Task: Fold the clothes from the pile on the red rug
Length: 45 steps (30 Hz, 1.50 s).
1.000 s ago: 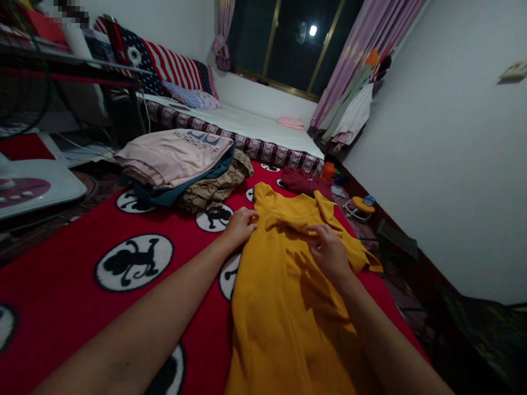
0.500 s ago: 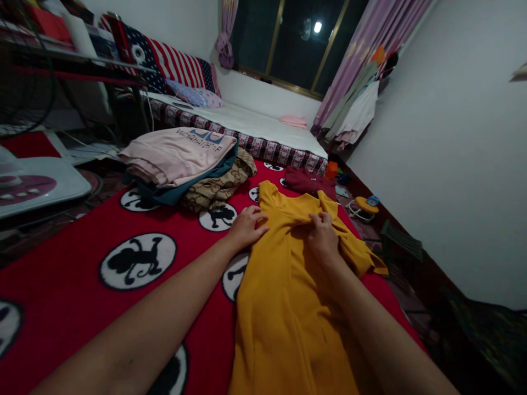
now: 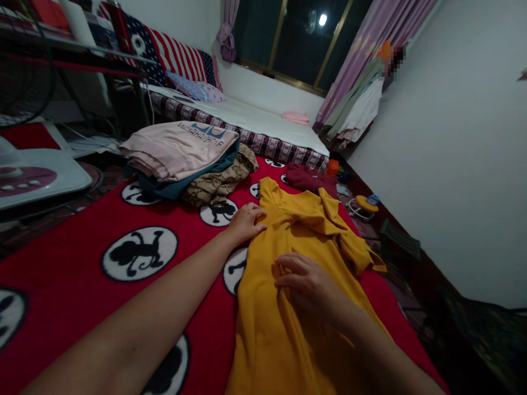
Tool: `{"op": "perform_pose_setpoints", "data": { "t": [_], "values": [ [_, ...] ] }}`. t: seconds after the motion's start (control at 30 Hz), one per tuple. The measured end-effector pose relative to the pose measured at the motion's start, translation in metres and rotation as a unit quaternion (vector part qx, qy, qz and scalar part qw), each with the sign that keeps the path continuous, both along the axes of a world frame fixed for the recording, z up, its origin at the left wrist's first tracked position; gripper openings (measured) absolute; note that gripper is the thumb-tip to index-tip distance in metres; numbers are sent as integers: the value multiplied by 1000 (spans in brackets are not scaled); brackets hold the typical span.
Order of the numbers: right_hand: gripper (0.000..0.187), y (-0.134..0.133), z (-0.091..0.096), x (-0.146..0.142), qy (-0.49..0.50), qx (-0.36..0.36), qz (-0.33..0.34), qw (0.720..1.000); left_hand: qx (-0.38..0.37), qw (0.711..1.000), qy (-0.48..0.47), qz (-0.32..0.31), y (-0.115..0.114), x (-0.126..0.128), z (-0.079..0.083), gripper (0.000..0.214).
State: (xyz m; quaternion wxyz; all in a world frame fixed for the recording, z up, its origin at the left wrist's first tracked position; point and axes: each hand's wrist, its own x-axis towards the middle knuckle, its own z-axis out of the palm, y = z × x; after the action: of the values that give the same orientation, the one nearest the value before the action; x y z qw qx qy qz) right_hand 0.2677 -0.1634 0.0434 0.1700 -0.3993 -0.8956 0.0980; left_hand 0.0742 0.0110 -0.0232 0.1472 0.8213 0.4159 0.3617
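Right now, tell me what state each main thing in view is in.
Yellow dress: laid out, creased
Left hand: fingers bent, at the dress's edge
Right hand: curled over the dress, grip unclear
Clothes pile: stacked
Maroon garment: folded
Red blanket: spread out
Left curtain: gathered, tied

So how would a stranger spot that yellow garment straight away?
Find the red blanket with round monkey patches. On its right side, by the left hand, lies the yellow garment. It is spread out long, unlike the folded maroon garment beyond and the clothes pile.
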Motion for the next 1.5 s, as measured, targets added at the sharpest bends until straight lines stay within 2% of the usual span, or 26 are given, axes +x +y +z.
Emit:
{"op": "perform_pose_setpoints", "data": {
  "t": [0.13, 0.2, 0.3, 0.37, 0.53, 0.6, 0.67, 0.7, 0.77, 0.83, 0.9, 0.97, 1.07, 1.13, 1.23, 1.3, 1.43, 1.5],
  "values": [
    [22, -9, -4, 3, 152, 9, -53, 987, -7, 1000, -29, -9, 1, -3, 5, 27],
    [24, -15, -7, 3, 171, -23, -81, 982, 0, 999, -50, 0, 1, -3, 9, 23],
    [28, -23, -5, 2, 129, -75, -84, 985, 9, 998, -67, 5, -2, 1, 17, 17],
    [34, -27, 2, -1, 100, -100, -76, 987, 6, 998, -55, -14, -8, 6, 22, 19],
    [42, -29, 22, -11, 26, -256, -27, 966, -6, 996, 42, -77, -29, 22, 25, 35],
    [41, -19, 26, -11, 23, -294, -38, 955, -13, 993, 88, -81, -35, 26, 20, 43],
    [37, 2, 26, -4, 56, -272, -83, 957, -11, 989, 122, -78, -37, 28, 14, 49],
    [35, 16, 25, 3, 83, -231, -117, 962, -8, 988, 132, -76, -37, 29, 11, 51],
    [30, 49, 20, 25, 139, -104, -203, 964, 0, 988, 136, -76, -35, 29, 4, 51],
    [28, 84, 15, 55, 152, 6, -301, 941, 4, 989, 128, -79, -33, 28, 0, 52],
    [31, 111, 11, 86, 108, 50, -409, 905, 0, 989, 120, -81, -32, 28, -2, 55],
    [34, 130, 10, 112, 41, 60, -492, 868, -5, 990, 115, -82, -32, 27, -2, 59],
    [36, 142, 11, 134, -57, 57, -555, 828, -9, 991, 109, -82, -33, 27, -1, 56],
    [37, 146, 12, 138, -106, 38, -568, 815, -9, 990, 111, -91, -35, 27, 1, 50],
    [50, 154, 9, 134, -151, 3, -566, 811, -16, 987, 122, -103, -36, 27, 5, 44],
    [53, 161, 4, 129, -152, -6, -565, 811, -23, 985, 132, -104, -37, 27, 6, 44],
    [28, 170, -2, 127, -98, -3, -596, 797, -18, 985, 133, -111, -36, 25, 5, 43],
    [24, 171, 4, 133, -64, 22, -619, 782, -12, 986, 125, -113, -35, 25, 3, 44]
  ]
}}
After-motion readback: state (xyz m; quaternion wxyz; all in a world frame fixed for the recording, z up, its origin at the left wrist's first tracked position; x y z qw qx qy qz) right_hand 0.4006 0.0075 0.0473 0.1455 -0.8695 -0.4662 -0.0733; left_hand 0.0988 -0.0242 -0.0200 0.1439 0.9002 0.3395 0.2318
